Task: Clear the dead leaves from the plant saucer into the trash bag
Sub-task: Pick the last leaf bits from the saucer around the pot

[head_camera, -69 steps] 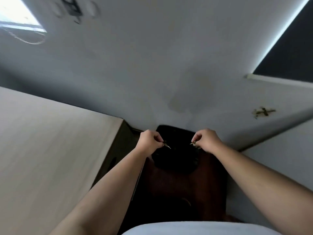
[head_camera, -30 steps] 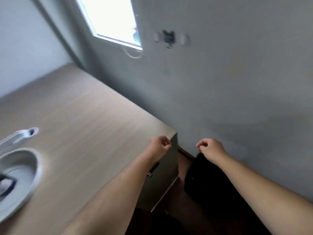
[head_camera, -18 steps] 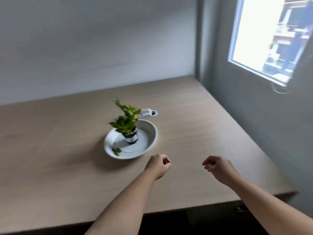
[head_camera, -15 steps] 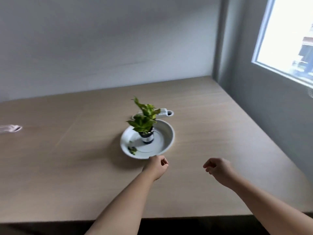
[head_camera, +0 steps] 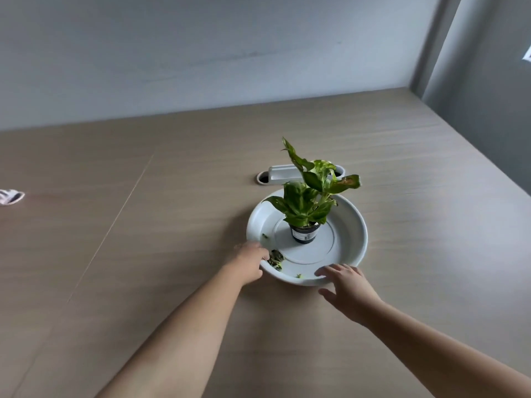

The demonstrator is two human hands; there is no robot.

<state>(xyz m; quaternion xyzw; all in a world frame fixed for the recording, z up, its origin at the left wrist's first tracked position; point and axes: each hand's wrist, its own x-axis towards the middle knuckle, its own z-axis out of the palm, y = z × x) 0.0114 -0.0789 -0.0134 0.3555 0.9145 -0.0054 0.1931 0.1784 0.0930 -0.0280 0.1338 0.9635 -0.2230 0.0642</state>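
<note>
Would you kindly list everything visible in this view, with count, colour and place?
Round white plastic saucer: one, white, on the table right of centre.
Small potted green plant: one, green leaves in a dark pot, standing in the saucer's middle.
Dead leaf bits: a small clump plus a few scraps, dark and greenish, near the saucer's near-left rim.
White cable grommet: one, white, behind the saucer.
Pale cloth item: one, far left edge; unclear what.
Wooden table: one, light brown.
Left hand: at the clump.
Right hand: open, at the near rim.
</note>
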